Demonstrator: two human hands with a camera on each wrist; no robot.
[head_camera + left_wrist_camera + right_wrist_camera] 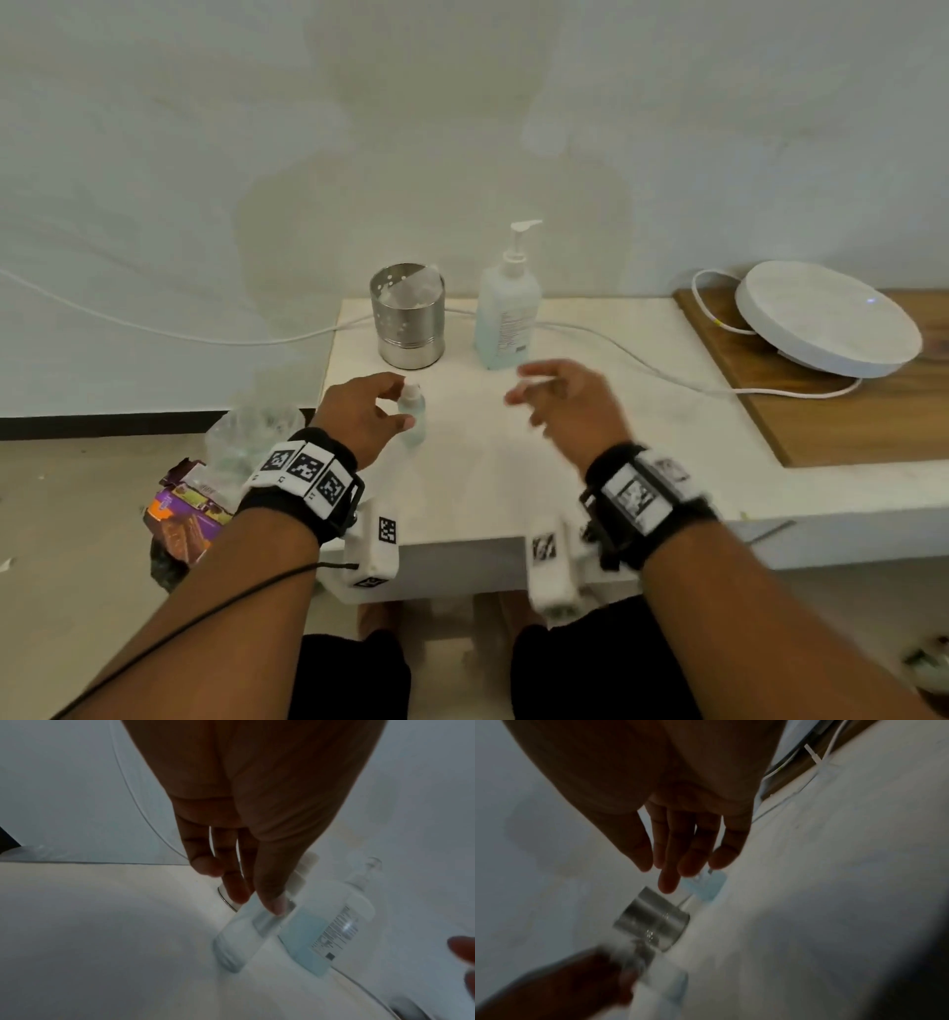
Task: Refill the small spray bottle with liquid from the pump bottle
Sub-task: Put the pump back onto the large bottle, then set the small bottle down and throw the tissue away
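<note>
The small spray bottle [413,415] stands upright on the white table [590,462], near its front left part, with a little clear liquid inside and a white top. The left hand [362,411] is around it: the thumb is at the near side and the fingers are curved at the far side. In the left wrist view the thumb tip lies on the bottle's shoulder, but the picture is blurred, so whether the fingers really press the bottle cannot be told.

Behind and to the right stands the pump bottle [506,313], upright, with pale blue liquid and a white pump head. The right hand [562,398] hovers just in front of it, above the table. Its fingers are loosely spread and it holds nothing.

To the left of the pump bottle is a steel holder [408,316] with small holes. A white cable [642,360] runs behind both and over the table to a round white device [827,318] on a wooden board [847,421].
</note>
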